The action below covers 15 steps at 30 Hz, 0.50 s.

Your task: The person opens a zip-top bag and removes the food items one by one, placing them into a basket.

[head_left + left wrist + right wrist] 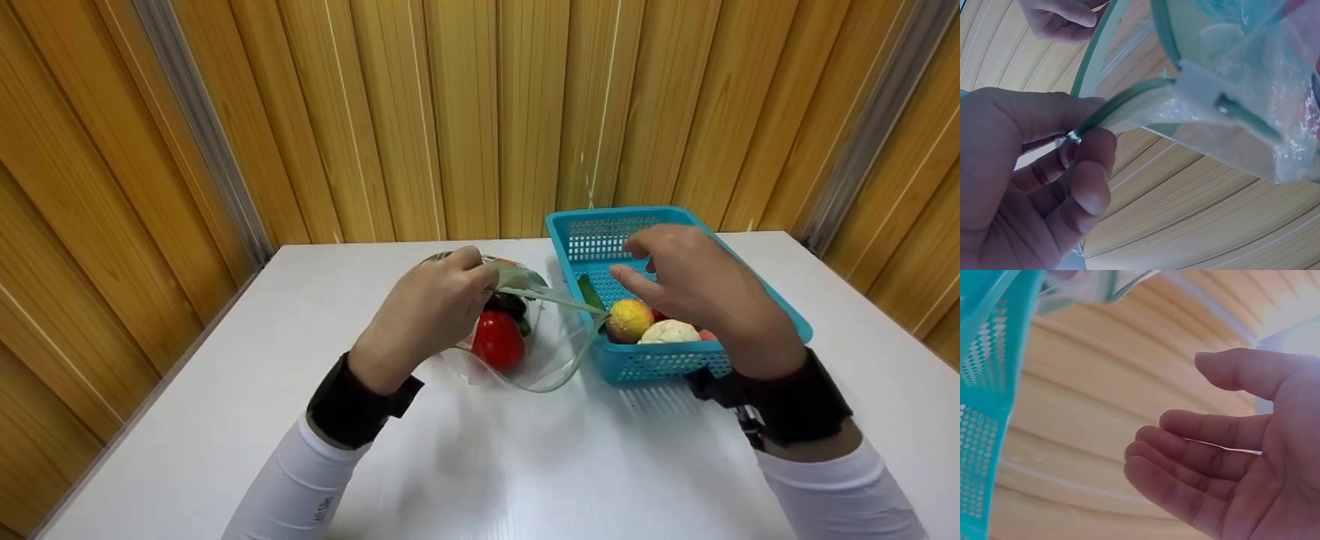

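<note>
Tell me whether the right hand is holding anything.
No, the right wrist view shows the right hand with nothing in its fingers.

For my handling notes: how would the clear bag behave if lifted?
The clear bag would probably be floppy, since its thin film creases. It would likely sag under the red pepper inside. Tipping it might spill things, as its mouth gapes.

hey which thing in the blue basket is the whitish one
The lumpy cream piece, right of the yellow fruit; no other piece showing there is that pale.
</note>
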{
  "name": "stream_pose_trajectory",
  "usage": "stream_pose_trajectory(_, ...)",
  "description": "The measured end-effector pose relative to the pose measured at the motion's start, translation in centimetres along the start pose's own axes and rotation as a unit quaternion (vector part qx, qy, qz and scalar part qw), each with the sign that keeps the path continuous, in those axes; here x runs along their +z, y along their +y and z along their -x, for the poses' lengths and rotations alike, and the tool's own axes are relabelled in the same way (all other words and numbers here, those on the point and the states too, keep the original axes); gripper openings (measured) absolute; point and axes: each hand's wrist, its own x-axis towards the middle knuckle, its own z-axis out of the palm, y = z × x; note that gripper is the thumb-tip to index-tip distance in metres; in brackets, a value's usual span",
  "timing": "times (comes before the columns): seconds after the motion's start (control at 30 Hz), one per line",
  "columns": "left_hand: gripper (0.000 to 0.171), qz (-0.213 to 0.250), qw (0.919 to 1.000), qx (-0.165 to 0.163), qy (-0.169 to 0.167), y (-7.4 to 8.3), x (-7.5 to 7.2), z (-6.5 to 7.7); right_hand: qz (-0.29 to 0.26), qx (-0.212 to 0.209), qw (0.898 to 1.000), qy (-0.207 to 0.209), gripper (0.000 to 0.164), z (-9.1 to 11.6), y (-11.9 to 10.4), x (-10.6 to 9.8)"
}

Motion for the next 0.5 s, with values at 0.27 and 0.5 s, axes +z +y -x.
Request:
stream_pose_trajectory(0.27, 0.008, -0.002, 1.0, -0.002, -0.004, 0.1, -0.1, 0.0, -0.014, -0.139, 0.989, 0.049, 0.007, 1.1, -3.9, 0.9)
stream_pose_trajectory(0.5, 0.007, -0.005, 0.9999, -0.005, -0.012, 0.2, -0.2, 0.0, -0.064, -0.215, 0.973, -0.043, 0.014, 1.1, -5.6, 2.6)
